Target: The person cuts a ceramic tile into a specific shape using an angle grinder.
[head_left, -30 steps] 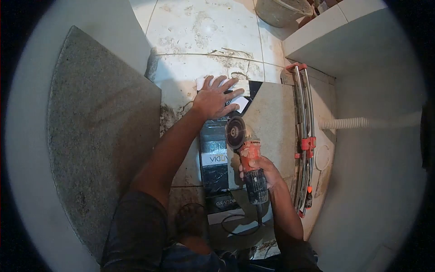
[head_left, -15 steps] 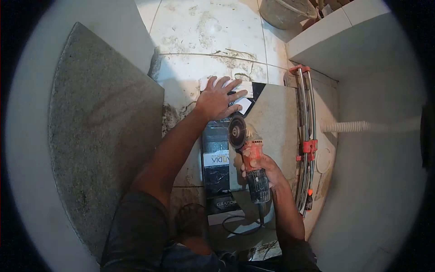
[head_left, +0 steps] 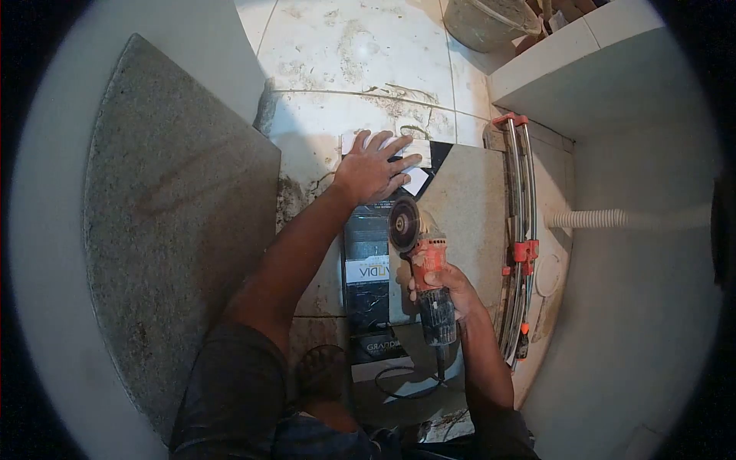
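My left hand lies flat with spread fingers on the far end of a black and white printed carton. Beside the carton is a beige-grey tile. My right hand is wrapped round the body of a red and black angle grinder. The grinder's dark disc is just below my left hand, over the edge between carton and tile. Whether the disc touches the tile cannot be made out. A black cord curls from the grinder's rear end.
A large grey slab leans at the left. A tile cutter with metal rails lies on the right, near a white corrugated pipe. A bucket stands at the top right. A foot is at the bottom.
The view has shifted very slightly. Both hands and the grinder keep nearly the same places over the carton and tile.
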